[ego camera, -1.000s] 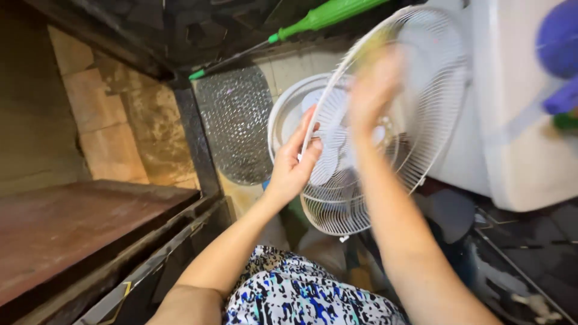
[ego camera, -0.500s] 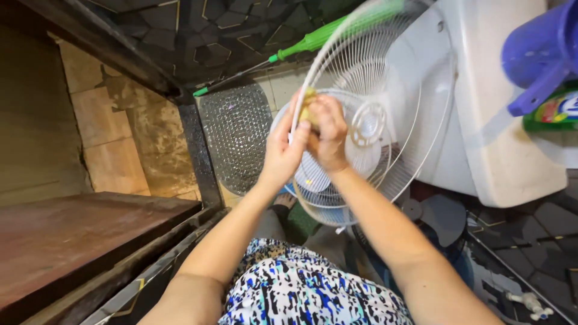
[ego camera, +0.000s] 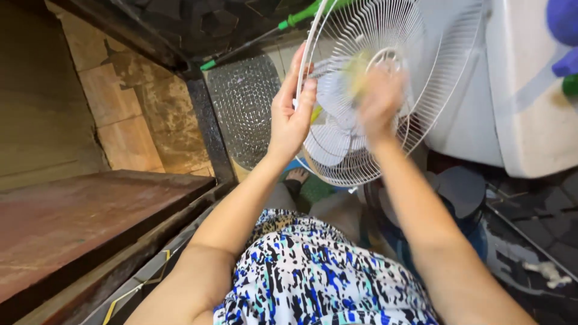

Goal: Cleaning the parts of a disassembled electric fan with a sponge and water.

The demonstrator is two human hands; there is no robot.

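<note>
Here the left hand [ego camera: 290, 117] fingers pinch the white fan grille [ego camera: 433, 72] rim, while the blurred right hand [ego camera: 380, 99] presses a yellow sponge [ego camera: 356, 71] against it.

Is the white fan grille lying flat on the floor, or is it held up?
Held up, tilted. The left hand grips the fan grille at its rim; the blurred right hand presses its wires.

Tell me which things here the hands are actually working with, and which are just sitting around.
In use:
- white wire fan guard, gripped at its rim by the left hand
- yellow sponge, blurred, pressed on the guard by the right hand

Lying about:
- green-handled tool on the floor
- second fan guard behind
- white appliance
- blue plastic container
</note>
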